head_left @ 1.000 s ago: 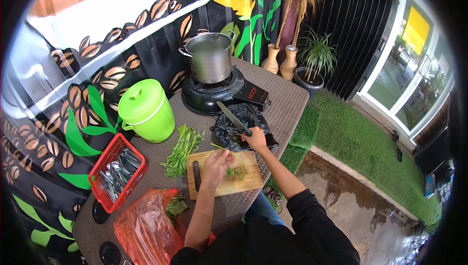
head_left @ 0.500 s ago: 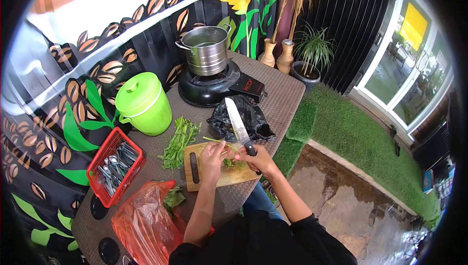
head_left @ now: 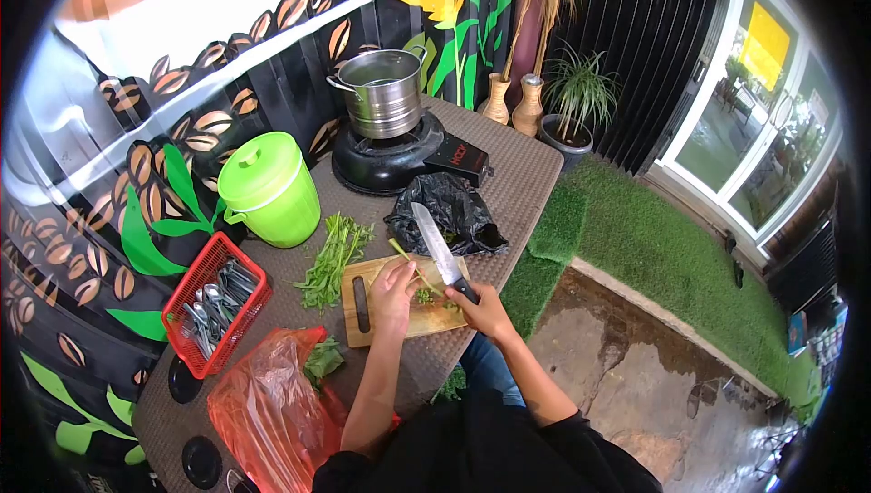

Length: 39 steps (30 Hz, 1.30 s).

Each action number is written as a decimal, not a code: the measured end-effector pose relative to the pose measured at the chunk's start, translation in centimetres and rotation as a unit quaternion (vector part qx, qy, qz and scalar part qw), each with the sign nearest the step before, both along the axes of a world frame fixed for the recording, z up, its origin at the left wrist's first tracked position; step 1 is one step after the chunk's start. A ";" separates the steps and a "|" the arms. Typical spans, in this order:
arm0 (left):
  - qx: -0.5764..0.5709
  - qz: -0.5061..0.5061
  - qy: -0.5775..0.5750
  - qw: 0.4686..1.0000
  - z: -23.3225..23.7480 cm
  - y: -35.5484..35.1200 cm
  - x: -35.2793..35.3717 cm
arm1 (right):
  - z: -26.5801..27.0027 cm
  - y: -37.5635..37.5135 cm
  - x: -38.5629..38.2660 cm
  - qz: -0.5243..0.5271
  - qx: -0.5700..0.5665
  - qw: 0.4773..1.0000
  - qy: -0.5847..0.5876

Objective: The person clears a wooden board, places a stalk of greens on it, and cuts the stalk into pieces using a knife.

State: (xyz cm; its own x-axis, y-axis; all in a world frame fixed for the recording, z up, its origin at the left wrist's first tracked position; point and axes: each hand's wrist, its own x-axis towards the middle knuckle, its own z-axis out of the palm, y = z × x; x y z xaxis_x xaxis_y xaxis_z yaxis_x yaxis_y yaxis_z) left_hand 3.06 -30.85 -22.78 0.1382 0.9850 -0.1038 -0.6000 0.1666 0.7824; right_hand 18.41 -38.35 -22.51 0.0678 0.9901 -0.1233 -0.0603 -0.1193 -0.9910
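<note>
Over a wooden cutting board [head_left: 363, 334], my left hand [head_left: 394, 295] pinches a thin green stem [head_left: 399, 249] that slants down toward the right. My right hand [head_left: 484, 309] is wrapped round the black handle of a large knife [head_left: 435, 242], its blade pointing up and away beside the stem. Small chopped green bits [head_left: 425, 295] lie on the board between my hands. A pile of leafy green stems [head_left: 334, 262] rests on the table just left of the board. Beyond the knife is a crumpled black plastic bag [head_left: 463, 212].
A steel pot [head_left: 383, 98] stands on a black portable stove [head_left: 381, 165] at the back. Left are a green lidded bucket [head_left: 272, 194] and a red basket [head_left: 218, 307] of cutlery. A red plastic bag [head_left: 277, 393] lies near the front, with leaves [head_left: 323, 361] beside it.
My hands have drawn slightly apart, and the knife has shifted a little left and down. The stem now tilts more steeply between them.
</note>
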 end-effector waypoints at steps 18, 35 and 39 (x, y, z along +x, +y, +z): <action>0.101 -0.085 0.119 0.984 1.0 -1.1 0.4 | 2.4 -0.6 -0.5 -0.048 0.119 0.985 0.118; 0.094 -0.098 0.118 0.984 1.2 -0.5 0.5 | 3.1 0.1 -0.4 -0.043 0.082 0.985 0.143; 0.055 -0.099 0.120 0.986 -0.1 0.7 0.7 | 3.1 0.9 0.0 -0.039 0.082 0.987 0.129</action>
